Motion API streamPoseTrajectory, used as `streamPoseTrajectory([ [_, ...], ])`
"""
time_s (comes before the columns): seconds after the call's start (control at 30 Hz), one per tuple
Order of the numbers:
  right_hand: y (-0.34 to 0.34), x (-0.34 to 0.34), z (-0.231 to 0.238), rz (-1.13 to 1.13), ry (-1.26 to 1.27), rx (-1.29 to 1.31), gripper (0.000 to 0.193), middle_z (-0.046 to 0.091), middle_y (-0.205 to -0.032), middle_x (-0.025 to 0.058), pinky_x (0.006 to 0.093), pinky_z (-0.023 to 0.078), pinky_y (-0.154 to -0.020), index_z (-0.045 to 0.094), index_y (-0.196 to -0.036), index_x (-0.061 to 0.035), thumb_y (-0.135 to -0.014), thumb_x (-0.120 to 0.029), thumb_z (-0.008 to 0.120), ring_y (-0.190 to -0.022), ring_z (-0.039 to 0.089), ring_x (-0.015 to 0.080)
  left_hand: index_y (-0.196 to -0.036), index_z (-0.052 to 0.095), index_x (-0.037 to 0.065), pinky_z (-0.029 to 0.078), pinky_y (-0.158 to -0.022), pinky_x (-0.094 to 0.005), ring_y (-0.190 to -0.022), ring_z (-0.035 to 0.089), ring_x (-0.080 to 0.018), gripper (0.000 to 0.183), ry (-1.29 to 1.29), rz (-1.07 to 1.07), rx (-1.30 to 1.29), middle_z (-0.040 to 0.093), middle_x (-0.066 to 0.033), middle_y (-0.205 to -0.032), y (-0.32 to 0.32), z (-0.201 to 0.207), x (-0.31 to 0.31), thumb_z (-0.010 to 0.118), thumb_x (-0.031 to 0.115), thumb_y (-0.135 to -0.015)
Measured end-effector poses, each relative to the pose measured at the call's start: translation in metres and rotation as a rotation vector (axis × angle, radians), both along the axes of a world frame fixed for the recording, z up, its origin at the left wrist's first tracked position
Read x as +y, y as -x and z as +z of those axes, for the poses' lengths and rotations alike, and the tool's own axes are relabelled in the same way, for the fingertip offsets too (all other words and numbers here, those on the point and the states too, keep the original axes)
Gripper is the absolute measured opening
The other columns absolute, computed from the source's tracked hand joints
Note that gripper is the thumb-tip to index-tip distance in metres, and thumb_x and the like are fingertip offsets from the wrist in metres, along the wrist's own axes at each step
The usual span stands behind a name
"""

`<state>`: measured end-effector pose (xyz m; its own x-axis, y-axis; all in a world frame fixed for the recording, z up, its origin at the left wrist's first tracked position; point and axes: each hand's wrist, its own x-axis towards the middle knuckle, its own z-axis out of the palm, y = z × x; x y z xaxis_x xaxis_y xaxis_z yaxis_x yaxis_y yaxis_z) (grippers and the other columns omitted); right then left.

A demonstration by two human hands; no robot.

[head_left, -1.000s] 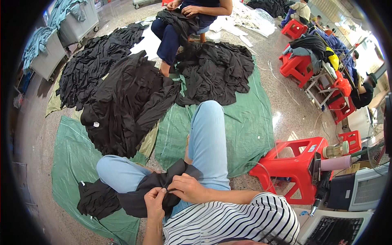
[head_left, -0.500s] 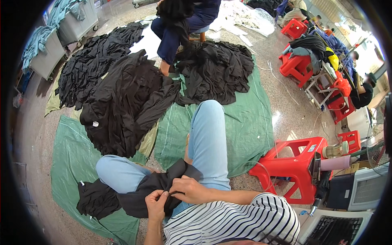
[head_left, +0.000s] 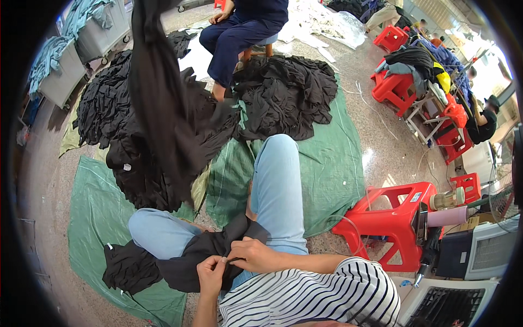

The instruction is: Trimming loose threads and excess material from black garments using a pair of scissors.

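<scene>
A black garment [head_left: 185, 266] lies across my lap, over my light blue jeans. My left hand [head_left: 211, 274] pinches its edge between thumb and fingers. Right beside it, my right hand [head_left: 249, 254] grips the same edge, the fingertips of both hands almost touching. What exactly sits between the fingertips is too small to make out. Next to my left knee, a small heap of black garments [head_left: 129, 267] rests on the green sheet [head_left: 98, 218]. Ahead, a long black garment [head_left: 158, 82], smeared by motion, hangs in the air over a large black garment pile [head_left: 144, 174].
A person in dark blue trousers [head_left: 231, 46] sits on a stool beyond the piles, one hand on a thigh. Another black pile [head_left: 289, 92] lies ahead right. A red stool [head_left: 381, 218] stands at my right, near a grey fan unit [head_left: 490, 253]. Carts [head_left: 103, 32] with blue cloth stand far left.
A long black garment has come into the air above the left pile. The seated person no longer holds black cloth. My hands have barely moved on the garment in my lap.
</scene>
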<state>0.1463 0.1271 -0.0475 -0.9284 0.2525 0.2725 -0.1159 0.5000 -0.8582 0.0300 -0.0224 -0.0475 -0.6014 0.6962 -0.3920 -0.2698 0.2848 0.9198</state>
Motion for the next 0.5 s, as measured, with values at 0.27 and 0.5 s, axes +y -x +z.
streamPoseTrajectory([
  [0.27, 0.000, 0.002, -0.006, -0.023, 0.004, 0.045, 0.014, 0.056, -0.078, 0.0057, 0.0327, 0.038, -0.064, 0.064, -0.088, -0.0028, -0.075, -0.005, 0.068, -0.070, 0.054, 0.0226, -0.079, 0.065, -0.004, 0.037, -0.054, -0.0189, -0.060, 0.046, -0.0015, 0.011, 0.059, -0.050, 0.096, 0.057, 0.0049, -0.066, -0.002, 0.000, -0.002, 0.065, 0.004, -0.087],
  [0.5, -0.002, 0.005, 0.009, 0.142, 0.123, -0.047, 0.013, 0.054, -0.078, 0.0060, 0.0340, 0.038, -0.067, 0.062, -0.089, -0.0054, -0.078, -0.008, 0.068, -0.072, 0.054, 0.0239, -0.075, 0.065, -0.001, 0.036, -0.054, -0.0180, -0.059, 0.046, -0.0007, 0.008, -0.018, 0.153, -0.279, 0.058, 0.0048, -0.068, 0.003, 0.004, 0.004, 0.067, -0.002, -0.082],
])
